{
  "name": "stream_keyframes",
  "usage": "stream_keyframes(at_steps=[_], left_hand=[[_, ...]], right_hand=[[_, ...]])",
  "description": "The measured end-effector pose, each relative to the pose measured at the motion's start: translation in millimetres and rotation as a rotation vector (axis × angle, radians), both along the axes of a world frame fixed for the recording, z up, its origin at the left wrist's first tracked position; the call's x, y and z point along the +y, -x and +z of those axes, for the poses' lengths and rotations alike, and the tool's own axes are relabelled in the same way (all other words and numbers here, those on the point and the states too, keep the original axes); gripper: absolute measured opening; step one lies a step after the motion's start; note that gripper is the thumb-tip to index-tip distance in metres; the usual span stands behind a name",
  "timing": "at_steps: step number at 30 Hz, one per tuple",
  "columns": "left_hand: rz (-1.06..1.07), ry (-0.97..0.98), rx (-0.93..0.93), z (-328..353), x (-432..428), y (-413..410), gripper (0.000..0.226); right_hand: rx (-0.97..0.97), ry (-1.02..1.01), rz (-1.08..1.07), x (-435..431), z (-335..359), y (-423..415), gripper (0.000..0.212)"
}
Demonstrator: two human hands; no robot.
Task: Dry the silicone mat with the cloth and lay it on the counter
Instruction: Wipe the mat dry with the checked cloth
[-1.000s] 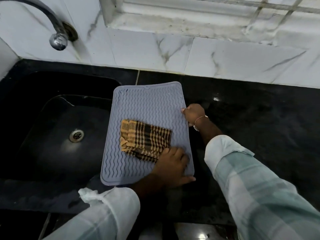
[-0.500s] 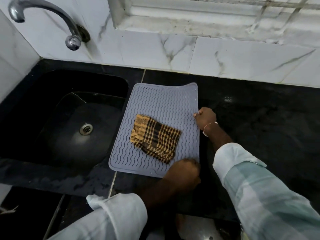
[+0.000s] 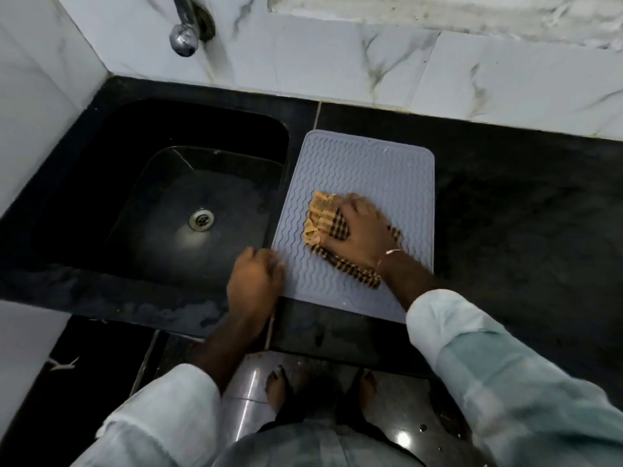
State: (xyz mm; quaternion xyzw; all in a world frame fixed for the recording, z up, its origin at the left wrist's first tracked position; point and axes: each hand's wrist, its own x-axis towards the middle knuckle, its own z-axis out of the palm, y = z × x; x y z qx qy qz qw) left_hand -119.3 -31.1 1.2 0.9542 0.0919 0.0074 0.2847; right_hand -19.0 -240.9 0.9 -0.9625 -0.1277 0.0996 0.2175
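Note:
A grey ribbed silicone mat (image 3: 364,170) lies flat on the black counter (image 3: 522,214), just right of the sink. A folded yellow-and-brown checked cloth (image 3: 325,219) sits on the mat's middle. My right hand (image 3: 362,230) presses down on the cloth, fingers spread over it. My left hand (image 3: 254,281) rests at the mat's near left edge with fingers curled, touching the mat's rim; whether it pinches the edge is unclear.
A black sink (image 3: 168,203) with a metal drain (image 3: 201,220) lies left of the mat. A chrome tap (image 3: 183,35) comes out of the marble-tiled wall (image 3: 337,62) behind. The counter's front edge is near my feet.
My right hand left the mat's right edge and now presses on the cloth. My left hand moved from the mat's near edge to its left edge. The mat now lies fully on the counter.

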Motion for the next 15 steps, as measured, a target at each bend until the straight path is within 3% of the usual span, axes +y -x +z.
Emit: stream_keyframes(at_steps=[2,4,7,9,13,15], left_hand=[[0.015,-0.079,0.087,-7,21,4,0.025],[-0.018,-0.071,0.099,-11,24,6,0.025],[-0.049,-0.035,0.025,-14,28,8,0.024],[-0.118,-0.134,-0.045,-18,31,13,0.019],[-0.173,-0.284,-0.144,-25,38,25,0.013],[-0.173,-0.32,-0.134,-25,38,25,0.017]], right_hand=[[0.024,0.162,0.001,16,-15,6,0.088],[-0.084,0.236,-0.04,19,-22,10,0.075],[-0.211,0.214,-0.169,29,-21,15,0.053],[-0.179,0.077,-0.222,46,-15,25,0.047],[-0.19,0.079,0.292,80,-22,68,0.044],[-0.214,0.11,0.44,67,-20,55,0.044]])
